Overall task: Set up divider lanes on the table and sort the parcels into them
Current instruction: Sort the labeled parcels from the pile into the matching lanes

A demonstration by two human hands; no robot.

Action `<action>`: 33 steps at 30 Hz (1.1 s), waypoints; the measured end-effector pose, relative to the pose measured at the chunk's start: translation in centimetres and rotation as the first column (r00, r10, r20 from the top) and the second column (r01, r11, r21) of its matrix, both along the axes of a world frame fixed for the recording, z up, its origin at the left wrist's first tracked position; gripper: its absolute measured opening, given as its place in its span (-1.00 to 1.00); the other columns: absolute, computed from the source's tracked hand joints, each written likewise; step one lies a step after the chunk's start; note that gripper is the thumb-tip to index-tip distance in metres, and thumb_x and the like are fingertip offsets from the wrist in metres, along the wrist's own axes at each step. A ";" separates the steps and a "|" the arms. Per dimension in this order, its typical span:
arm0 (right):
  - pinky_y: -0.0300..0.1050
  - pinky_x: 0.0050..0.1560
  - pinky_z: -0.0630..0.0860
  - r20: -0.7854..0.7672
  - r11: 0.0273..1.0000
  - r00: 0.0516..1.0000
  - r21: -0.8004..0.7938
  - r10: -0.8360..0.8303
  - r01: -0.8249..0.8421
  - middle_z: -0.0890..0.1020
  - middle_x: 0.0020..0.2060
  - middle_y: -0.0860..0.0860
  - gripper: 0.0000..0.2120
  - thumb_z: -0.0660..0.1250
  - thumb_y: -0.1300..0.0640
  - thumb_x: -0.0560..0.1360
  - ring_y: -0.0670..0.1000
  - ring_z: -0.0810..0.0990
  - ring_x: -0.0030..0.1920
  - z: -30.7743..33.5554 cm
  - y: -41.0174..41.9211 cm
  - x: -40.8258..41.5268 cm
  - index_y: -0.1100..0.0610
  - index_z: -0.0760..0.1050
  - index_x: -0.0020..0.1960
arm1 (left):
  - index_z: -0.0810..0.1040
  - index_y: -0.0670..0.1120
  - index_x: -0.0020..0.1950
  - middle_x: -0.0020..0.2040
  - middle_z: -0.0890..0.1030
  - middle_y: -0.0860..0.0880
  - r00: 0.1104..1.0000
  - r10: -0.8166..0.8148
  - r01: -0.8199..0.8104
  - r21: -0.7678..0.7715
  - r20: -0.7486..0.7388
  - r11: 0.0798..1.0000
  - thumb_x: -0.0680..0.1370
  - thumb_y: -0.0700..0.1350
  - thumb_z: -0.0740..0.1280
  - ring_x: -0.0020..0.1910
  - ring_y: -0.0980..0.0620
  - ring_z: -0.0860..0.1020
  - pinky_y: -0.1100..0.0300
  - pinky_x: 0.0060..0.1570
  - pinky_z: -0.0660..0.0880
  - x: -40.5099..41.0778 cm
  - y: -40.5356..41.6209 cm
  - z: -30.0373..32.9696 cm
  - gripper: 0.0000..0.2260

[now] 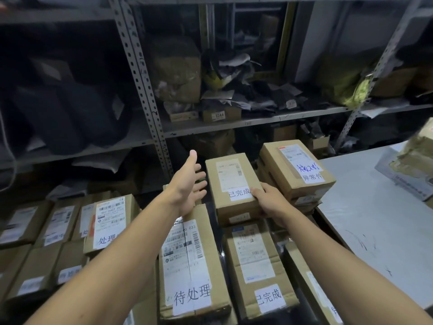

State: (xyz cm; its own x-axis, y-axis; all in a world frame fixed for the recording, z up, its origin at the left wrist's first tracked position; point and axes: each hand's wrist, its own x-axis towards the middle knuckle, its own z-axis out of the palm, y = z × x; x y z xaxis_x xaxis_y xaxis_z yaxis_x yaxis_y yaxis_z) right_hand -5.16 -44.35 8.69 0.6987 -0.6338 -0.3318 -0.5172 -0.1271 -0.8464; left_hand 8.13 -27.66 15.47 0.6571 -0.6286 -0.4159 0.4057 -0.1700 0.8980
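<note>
Parcels, brown cardboard boxes with white shipping labels, fill the lower part of the view in rows. The one being handled is a brown cardboard parcel with a white "已完成" sticker, raised on top of other boxes at the centre. The right hand grips its near right corner, thumb on the top face by the sticker and fingers curled round the side. The left hand is spread, fingers straight and apart, palm turned toward the left side of that parcel; whether the fingertips touch the cardboard cannot be told.

Just right of it sits a brown cardboard parcel with blue handwriting and an "异常件" sticker, stacked on further boxes. Nearer the camera lie a long brown cardboard parcel marked "待处理", under the left wrist, and beside it on the right a second brown cardboard box marked "已完成". A dark gap runs between these two. To the left, a brown box with a partly hidden "处理" sticker stands above rows of smaller labelled boxes.

A pale grey table top with dark scuffs lies at the right, carrying a crumpled tape-wrapped package at its far edge. Behind everything stands grey perforated metal shelving holding dark bags and small boxes
</note>
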 end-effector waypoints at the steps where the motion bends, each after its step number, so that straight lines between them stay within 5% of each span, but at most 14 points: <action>1: 0.17 0.30 0.49 0.001 1.000 1.000 0.000 0.004 -0.004 0.53 0.29 0.03 -0.61 0.13 0.00 0.65 0.06 0.52 0.25 -0.3 0.0 0.0 0.08 0.34 0.44 | 0.19 -0.11 0.56 0.52 0.31 -0.16 1.000 0.004 -0.004 -0.006 -0.011 1.000 0.59 0.32 0.07 0.47 -0.16 0.32 -0.04 0.38 0.31 0.0 0.0 0.0 -0.31; 16: 0.10 0.27 0.49 -0.022 0.994 0.995 0.048 -0.097 0.098 0.54 0.28 0.01 -0.56 0.17 -0.06 0.61 0.04 0.52 0.22 -1.5 -0.4 -0.9 0.10 0.37 0.42 | 0.21 -0.11 0.55 0.51 0.32 -0.16 1.000 0.008 -0.008 0.016 -0.020 1.000 0.58 0.34 0.04 0.45 -0.17 0.34 -0.04 0.38 0.32 -0.2 0.0 -0.6 -0.30; 20: 0.15 0.35 0.43 -0.027 0.992 0.993 0.048 -0.114 0.115 0.50 0.36 0.03 -0.34 0.21 -0.23 0.48 0.07 0.50 0.29 -1.2 -0.4 -1.1 0.10 0.34 0.47 | 0.21 -0.11 0.55 0.50 0.33 -0.15 1.000 0.004 -0.004 0.014 -0.008 1.000 0.58 0.34 0.03 0.45 -0.16 0.34 -0.03 0.38 0.32 -0.1 0.4 -0.5 -0.30; 24: 0.10 0.41 0.33 -0.027 0.983 0.995 -0.161 -0.093 0.087 0.33 0.51 0.06 -0.38 0.18 -0.14 0.61 0.12 0.35 0.47 1.5 0.9 -1.2 0.09 0.14 0.58 | 0.21 -0.11 0.55 0.50 0.34 -0.15 1.000 0.009 -0.009 -0.006 0.006 1.000 0.58 0.34 0.03 0.45 -0.15 0.35 -0.03 0.37 0.33 0.2 0.9 -0.2 -0.30; 28: -0.06 0.34 0.36 0.108 0.879 0.994 -0.475 0.008 0.044 0.38 0.47 0.03 -0.46 0.21 -0.05 0.63 0.07 0.38 0.44 5.0 3.4 -0.2 0.08 0.19 0.55 | 0.21 -0.10 0.55 0.50 0.34 -0.14 0.999 0.021 -0.019 -0.060 0.034 0.998 0.59 0.34 0.03 0.45 -0.12 0.35 -0.04 0.42 0.31 0.7 2.2 0.2 -0.32; 33: -0.02 0.44 0.33 0.239 0.841 0.956 -0.541 0.170 -0.014 0.38 0.48 0.02 -0.43 0.21 -0.08 0.62 0.01 0.35 0.47 9.7 8.4 4.1 0.04 0.18 0.56 | 0.24 -0.07 0.54 0.47 0.38 -0.11 0.980 0.125 -0.102 -0.151 0.153 0.983 0.60 0.30 0.04 0.41 -0.06 0.40 -0.01 0.43 0.30 2.5 5.9 1.3 -0.37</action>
